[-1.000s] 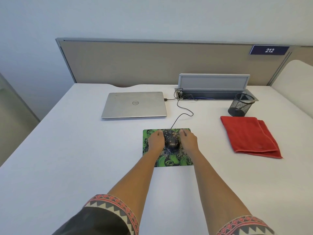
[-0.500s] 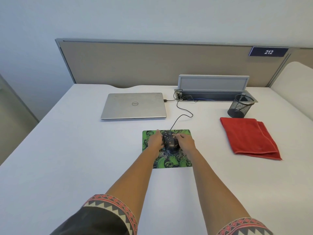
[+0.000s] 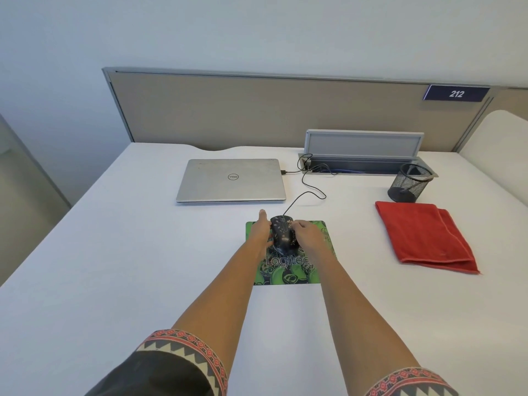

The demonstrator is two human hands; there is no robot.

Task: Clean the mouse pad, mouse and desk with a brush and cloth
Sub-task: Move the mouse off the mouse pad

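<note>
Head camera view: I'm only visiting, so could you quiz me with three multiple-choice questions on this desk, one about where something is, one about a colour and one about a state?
1. Where is the computer mouse?
A. on the mouse pad
B. on a chair
C. on the floor

2. What colour is the folded cloth?
A. blue
B. red
C. white

3. How is the laptop?
A. lid open
B. lid closed
C. standing on edge

Answers: 1 A, it sits on the green patterned pad; 2 B, it is plainly red against the white desk; 3 B, its silver lid lies flat with the logo facing up.
</note>
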